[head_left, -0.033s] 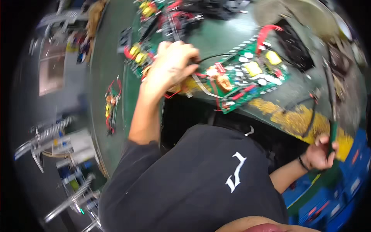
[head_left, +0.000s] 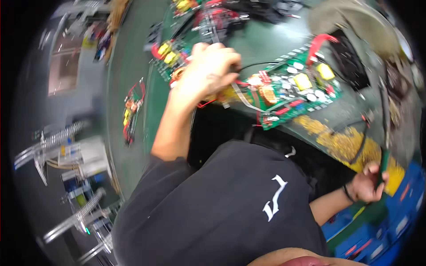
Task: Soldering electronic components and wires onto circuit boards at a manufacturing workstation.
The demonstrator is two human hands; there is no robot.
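pcb [head_left: 287, 88] on tabletop [head_left: 266, 37]; below pcb, white shirt mark [head_left: 275, 195]; l. of pcb, l. hand [head_left: 208, 68], fingers curled, hold unclear; lower r. of pcb, r. hand [head_left: 367, 184], fingers round green handle [head_left: 384, 162], & blue bins [head_left: 395, 219].

On the left, one could pass over the green table [head_left: 155, 108], between the small circuit board [head_left: 132, 111] and the left forearm [head_left: 172, 128]. In the far middle there is room, but the black cable [head_left: 264, 63] crosses its near side, the left hand [head_left: 213, 68] limits its left, and the large circuit board [head_left: 299, 88] its right.
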